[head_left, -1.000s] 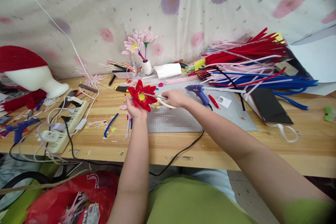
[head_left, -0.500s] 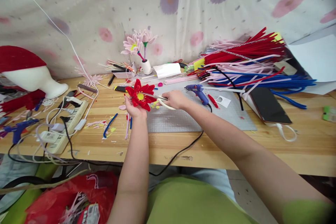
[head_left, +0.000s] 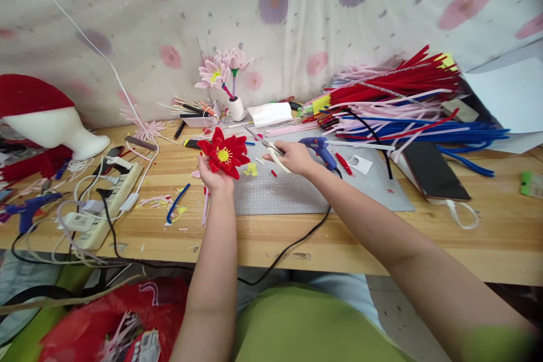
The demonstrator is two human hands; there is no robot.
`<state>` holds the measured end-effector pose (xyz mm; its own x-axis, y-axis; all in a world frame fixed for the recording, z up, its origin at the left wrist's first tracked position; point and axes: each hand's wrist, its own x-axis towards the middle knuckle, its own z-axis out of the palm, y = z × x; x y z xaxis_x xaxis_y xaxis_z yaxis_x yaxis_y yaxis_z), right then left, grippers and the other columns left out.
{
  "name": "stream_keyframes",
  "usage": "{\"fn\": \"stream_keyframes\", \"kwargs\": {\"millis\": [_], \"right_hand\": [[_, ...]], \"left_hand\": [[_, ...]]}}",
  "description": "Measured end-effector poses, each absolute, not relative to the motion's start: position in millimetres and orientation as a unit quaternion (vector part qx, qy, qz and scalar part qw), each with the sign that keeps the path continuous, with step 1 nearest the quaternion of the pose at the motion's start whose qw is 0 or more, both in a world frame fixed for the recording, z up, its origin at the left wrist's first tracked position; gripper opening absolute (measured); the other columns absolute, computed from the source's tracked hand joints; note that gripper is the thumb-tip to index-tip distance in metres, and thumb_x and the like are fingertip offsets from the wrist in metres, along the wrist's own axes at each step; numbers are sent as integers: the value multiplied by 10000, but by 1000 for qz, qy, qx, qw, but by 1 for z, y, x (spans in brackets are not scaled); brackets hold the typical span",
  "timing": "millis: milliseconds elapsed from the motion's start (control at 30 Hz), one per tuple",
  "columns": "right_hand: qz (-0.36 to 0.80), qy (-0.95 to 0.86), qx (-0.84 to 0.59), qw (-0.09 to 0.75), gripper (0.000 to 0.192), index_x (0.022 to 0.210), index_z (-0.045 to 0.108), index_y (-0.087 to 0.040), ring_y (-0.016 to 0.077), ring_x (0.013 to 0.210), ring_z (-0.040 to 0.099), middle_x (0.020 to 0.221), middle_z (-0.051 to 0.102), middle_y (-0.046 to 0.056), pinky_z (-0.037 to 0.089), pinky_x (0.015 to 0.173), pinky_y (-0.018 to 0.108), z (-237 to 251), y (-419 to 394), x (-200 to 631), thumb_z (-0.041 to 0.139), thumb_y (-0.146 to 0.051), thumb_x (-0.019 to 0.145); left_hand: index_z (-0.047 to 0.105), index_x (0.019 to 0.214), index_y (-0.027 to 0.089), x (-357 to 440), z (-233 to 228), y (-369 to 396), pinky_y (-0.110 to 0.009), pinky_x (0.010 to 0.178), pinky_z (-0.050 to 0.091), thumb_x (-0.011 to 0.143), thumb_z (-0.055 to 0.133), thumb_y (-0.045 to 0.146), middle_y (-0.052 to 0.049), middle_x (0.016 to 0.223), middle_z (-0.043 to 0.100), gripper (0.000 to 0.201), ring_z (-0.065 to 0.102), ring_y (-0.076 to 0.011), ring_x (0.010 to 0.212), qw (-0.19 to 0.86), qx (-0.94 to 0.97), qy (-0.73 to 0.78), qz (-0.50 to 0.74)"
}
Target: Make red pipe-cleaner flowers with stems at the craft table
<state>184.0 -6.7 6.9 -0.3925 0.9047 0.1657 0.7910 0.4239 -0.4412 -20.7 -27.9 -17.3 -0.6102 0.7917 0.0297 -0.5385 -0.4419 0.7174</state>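
A red flower (head_left: 235, 165) with a yellow centre and thin yellow stamens rests in my left hand (head_left: 216, 180), whose fingers are mostly hidden beneath the petals. My right hand (head_left: 294, 157) is closed round the white handles of a pair of scissors (head_left: 263, 142). The blades point up and left, to the right of the flower and apart from it. Under both hands lies a grey cutting mat (head_left: 288, 195), with yellow scraps (head_left: 251, 169) and a small red piece (head_left: 274, 173) on it.
A blue glue gun (head_left: 321, 151) lies right of my right hand, its black cord running over the table edge. Bundles of coloured pipe cleaners (head_left: 399, 96) fill the back right. Pink flowers stand in a white vase (head_left: 235, 108). A power strip (head_left: 112, 203) sits at left.
The scissors have drawn back to the right, away from the flower's centre, and now tilt upward. My left hand and the flower have shifted slightly left.
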Motion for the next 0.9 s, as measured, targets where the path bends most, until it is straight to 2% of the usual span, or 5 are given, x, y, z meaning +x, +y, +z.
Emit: {"fn": "stream_keyframes", "kwargs": {"millis": [167, 333, 533, 900], "right_hand": [[139, -848, -488, 150, 546, 861, 608, -204, 152, 667, 539, 773, 649, 35, 218, 545, 235, 6, -12, 187, 356, -678, 764], [130, -878, -450, 104, 594, 888, 622, -202, 167, 694, 565, 812, 666, 58, 217, 545, 245, 11, -16, 174, 328, -703, 763], [144, -873, -456, 98, 625, 927, 630, -222, 179, 738, 573, 836, 668, 59, 226, 554, 246, 18, -13, 167, 325, -734, 739], [125, -871, -465, 100, 633, 891, 638, -231, 181, 747, 585, 843, 674, 55, 262, 574, 241, 18, -13, 163, 308, -748, 734]], "left_hand": [[538, 789, 205, -19, -11, -29, -298, 849, 462, 763, 453, 567, -37, 905, 627, 372, 604, -147, 948, 364, 219, 339, 839], [553, 808, 195, -14, -6, -31, -302, 852, 459, 788, 425, 558, -60, 964, 630, 386, 597, -157, 971, 372, 222, 332, 838], [557, 801, 202, -15, -5, -32, -291, 827, 468, 789, 424, 563, -51, 931, 645, 385, 606, -148, 931, 369, 222, 341, 835], [563, 828, 189, -13, -7, -33, -309, 859, 455, 801, 418, 546, -62, 959, 648, 387, 604, -159, 956, 384, 217, 322, 838]]}}
